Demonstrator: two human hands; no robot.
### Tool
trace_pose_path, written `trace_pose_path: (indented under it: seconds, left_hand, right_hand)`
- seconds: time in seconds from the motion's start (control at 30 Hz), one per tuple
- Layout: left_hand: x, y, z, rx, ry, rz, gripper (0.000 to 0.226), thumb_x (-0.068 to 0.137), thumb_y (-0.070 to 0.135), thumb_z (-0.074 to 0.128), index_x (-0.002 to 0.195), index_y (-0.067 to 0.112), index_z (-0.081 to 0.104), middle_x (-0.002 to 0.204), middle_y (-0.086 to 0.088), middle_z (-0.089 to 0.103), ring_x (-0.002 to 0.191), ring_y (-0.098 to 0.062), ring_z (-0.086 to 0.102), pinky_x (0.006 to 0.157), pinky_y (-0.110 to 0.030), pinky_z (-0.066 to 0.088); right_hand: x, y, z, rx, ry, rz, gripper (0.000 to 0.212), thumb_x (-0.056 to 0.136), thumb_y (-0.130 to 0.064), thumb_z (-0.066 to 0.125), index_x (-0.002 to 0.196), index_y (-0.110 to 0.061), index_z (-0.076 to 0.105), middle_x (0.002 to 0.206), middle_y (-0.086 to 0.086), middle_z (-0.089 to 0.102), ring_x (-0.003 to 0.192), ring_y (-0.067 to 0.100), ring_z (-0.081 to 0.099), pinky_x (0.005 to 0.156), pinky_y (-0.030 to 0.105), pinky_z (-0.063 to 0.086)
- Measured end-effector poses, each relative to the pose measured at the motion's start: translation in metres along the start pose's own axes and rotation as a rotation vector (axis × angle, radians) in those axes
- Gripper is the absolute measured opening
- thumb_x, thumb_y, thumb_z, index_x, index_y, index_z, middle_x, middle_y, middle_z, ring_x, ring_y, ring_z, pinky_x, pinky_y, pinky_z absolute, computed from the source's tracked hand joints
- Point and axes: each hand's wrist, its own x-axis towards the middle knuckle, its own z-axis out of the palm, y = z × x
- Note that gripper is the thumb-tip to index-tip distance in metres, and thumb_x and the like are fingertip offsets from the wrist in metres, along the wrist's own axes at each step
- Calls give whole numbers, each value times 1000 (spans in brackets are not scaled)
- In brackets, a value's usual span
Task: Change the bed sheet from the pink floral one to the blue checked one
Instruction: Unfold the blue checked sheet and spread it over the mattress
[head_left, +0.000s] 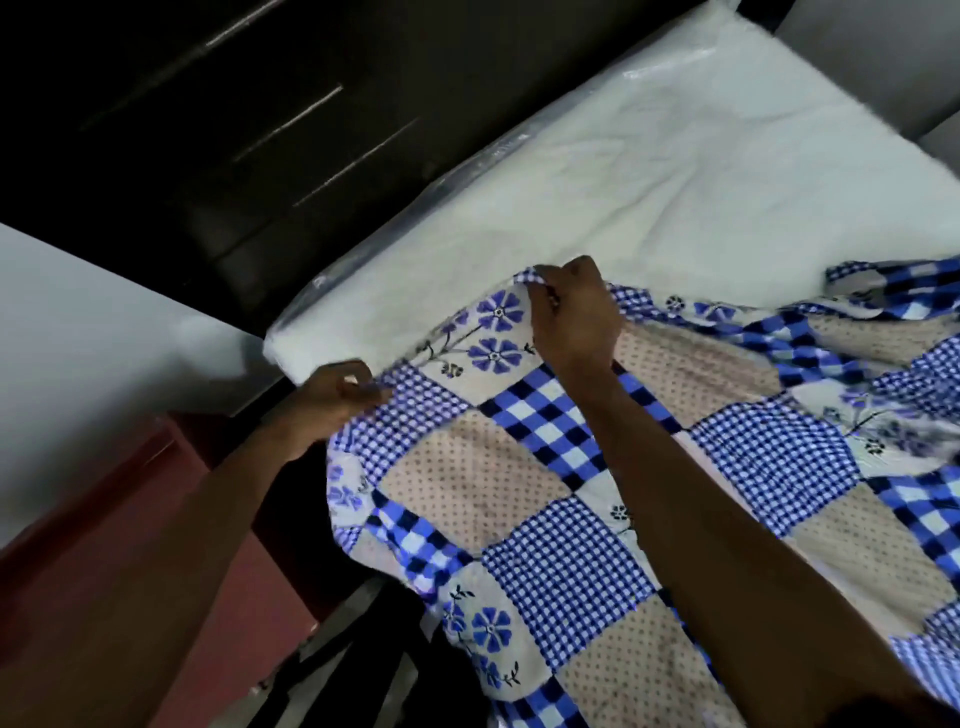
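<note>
The blue checked sheet (571, 493), a patchwork of blue gingham, blue flowers and beige dotted squares, lies rumpled over the near part of the white mattress (649, 171). My left hand (332, 395) pinches the sheet's edge near the mattress's left corner. My right hand (574, 317) grips the same edge a little further along the bed, fingers curled over the hem. The far part of the mattress is bare and wrapped in clear plastic. No pink floral sheet is in view.
A dark wardrobe (208, 130) with long metal handles stands beyond the bed's far side. A pale wall or panel (78, 338) is at the left. Reddish floor (104, 597) lies below it, and a dark striped cloth (353, 660) lies by the bed's near edge.
</note>
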Motion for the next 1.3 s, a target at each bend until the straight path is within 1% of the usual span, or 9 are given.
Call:
trace_pose_path:
  seconds: [0.1, 0.27, 0.47, 0.6, 0.7, 0.8, 1.0, 1.13, 1.3]
  left_hand:
    - [26, 8, -26, 105, 312, 148, 40, 85, 5, 74, 66, 16, 41, 46, 10, 42, 47, 0, 35, 48, -19, 28]
    - [51, 6, -64, 444, 780, 293, 11, 82, -2, 58, 82, 9, 57, 74, -7, 57, 70, -17, 49, 61, -27, 28]
    - [80, -26, -88, 521, 787, 441, 12, 79, 2, 56, 86, 8, 64, 86, -8, 64, 82, -24, 55, 72, -34, 40]
    - [87, -40, -96, 525, 840, 389, 20, 83, 10, 55, 91, 14, 73, 89, -9, 67, 80, -32, 61, 75, -39, 48]
    - [95, -34, -101, 452, 912, 391, 20, 84, 9, 60, 96, 13, 75, 94, -10, 68, 84, -27, 62, 78, -32, 46]
    - [98, -27, -102, 421, 966, 385, 29, 86, 7, 59, 111, 13, 73, 109, -11, 64, 94, -21, 61, 87, -20, 43]
    - [83, -54, -61, 598, 564, 374, 40, 86, 16, 64, 125, 8, 60, 117, -14, 57, 100, -30, 58, 90, -40, 50]
    - [92, -65, -60, 955, 449, 313, 41, 91, 32, 53, 125, 9, 58, 114, -16, 58, 103, -40, 55, 86, -48, 48]
    - [110, -26, -74, 1038, 379, 271, 9, 92, 11, 48, 100, 11, 52, 94, -15, 66, 87, -40, 68, 69, -49, 55]
  right_hand:
    - [25, -15, 34, -57, 57, -29, 22, 95, -25, 63, 108, -13, 76, 108, 14, 62, 90, 35, 61, 67, 37, 52]
    - [83, -53, 103, 51, 1, -92, 30, 97, -24, 55, 116, -10, 74, 135, 17, 59, 115, 34, 61, 86, 37, 52]
    - [111, -67, 168, 51, -237, -43, 36, 104, -26, 46, 126, -7, 67, 151, 20, 44, 132, 35, 50, 99, 40, 47]
    - [117, -61, 181, 87, -232, -53, 36, 103, -24, 46, 124, -3, 67, 143, 22, 51, 126, 35, 55, 99, 33, 44]
    - [136, -70, 187, 163, -212, 6, 35, 103, -26, 48, 106, 2, 69, 127, 24, 53, 110, 35, 58, 94, 30, 43]
    - [148, -69, 194, 192, -285, 24, 30, 103, -24, 50, 107, -2, 70, 137, 23, 41, 113, 30, 56, 96, 23, 40]
    - [138, -57, 184, 120, -540, -93, 45, 102, -34, 52, 146, -25, 50, 166, 8, 14, 148, 20, 29, 117, 29, 30]
    - [111, -45, 158, 4, -389, -152, 55, 95, -22, 58, 148, -29, 46, 163, 1, 27, 145, 24, 35, 105, 31, 39]
    - [103, -10, 127, -266, -271, 65, 71, 86, -12, 59, 151, -27, 35, 153, 10, 37, 136, 36, 40, 104, 55, 46]
